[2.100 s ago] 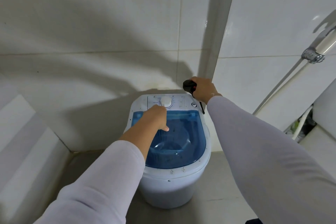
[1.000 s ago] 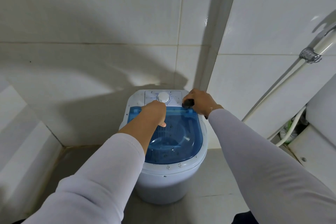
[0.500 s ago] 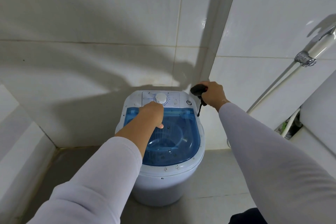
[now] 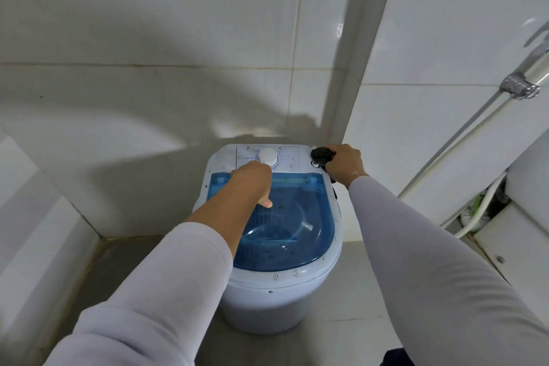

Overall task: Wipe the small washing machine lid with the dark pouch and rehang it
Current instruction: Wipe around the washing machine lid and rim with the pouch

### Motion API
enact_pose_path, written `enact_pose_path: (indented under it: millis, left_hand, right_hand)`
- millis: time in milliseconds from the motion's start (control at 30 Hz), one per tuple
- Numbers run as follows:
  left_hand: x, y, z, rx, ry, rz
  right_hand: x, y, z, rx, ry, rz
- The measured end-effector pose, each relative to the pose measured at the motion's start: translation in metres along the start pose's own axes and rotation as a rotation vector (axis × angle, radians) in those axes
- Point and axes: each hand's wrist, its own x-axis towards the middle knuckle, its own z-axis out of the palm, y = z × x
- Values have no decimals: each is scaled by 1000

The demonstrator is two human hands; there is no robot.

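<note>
A person in pale sleeves is leaning over a small washing machine point(image 4: 276, 300), the left hand point(image 4: 252, 184) resting with curled fingers on its blue lid point(image 4: 300, 226). Farther back, the right hand point(image 4: 344, 163) is gripping the dark pouch point(image 4: 321, 155) at the machine's rear right corner.

— What's on the right?
— A white pipe point(image 4: 487, 116) slanting down the tiled wall point(image 4: 178, 24), held by a metal clamp point(image 4: 518, 88); white hoses point(image 4: 478, 214) near the floor point(image 4: 350, 300).
— And left?
— A white ledge point(image 4: 38, 235).
</note>
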Motion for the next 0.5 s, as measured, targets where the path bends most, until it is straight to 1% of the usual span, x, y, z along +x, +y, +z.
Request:
enact_pose_path:
  millis: [133,333,500]
  left_hand:
    - [0,1,-2,33,-10,-2]
    - [-7,-1,0,18,13,12]
    - [-14,-1,1,15,27,23]
  right_hand:
    - [-13,4,-6,29,-35,6]
    - [-37,10,-10,-26,-85,16]
    - [-66,20,-13,30,-114,43]
